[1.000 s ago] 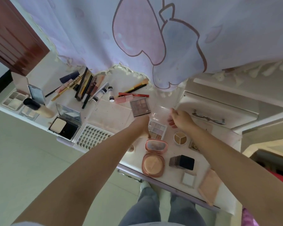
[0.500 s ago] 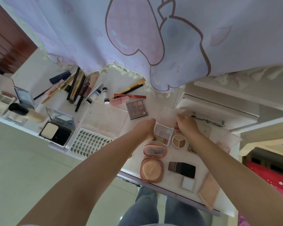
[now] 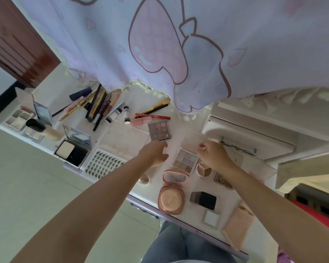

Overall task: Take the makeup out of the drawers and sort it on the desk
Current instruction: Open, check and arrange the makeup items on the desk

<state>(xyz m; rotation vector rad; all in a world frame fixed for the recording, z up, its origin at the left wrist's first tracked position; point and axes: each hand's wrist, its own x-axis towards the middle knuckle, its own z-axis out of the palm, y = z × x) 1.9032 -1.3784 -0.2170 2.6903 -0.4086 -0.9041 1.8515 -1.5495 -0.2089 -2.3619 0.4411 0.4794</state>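
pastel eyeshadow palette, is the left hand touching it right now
Apart: the head view shows bare desk between the left hand and the pastel eyeshadow palette.

Left arm: bare, stretched forward from lower left.
Left hand (image 3: 154, 153): fingers loosely spread, holding nothing.
Right arm: bare, reaching in from lower right.
Right hand (image 3: 213, 155): fingers curled under; whether they hold anything is unclear.

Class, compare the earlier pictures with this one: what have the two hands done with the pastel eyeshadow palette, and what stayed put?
Both hands have let go of the pastel palette, which now lies on the desk. The left hand has drawn back, open; the right hand is loosely curled beside it. The dark palette and pink compact stayed put.
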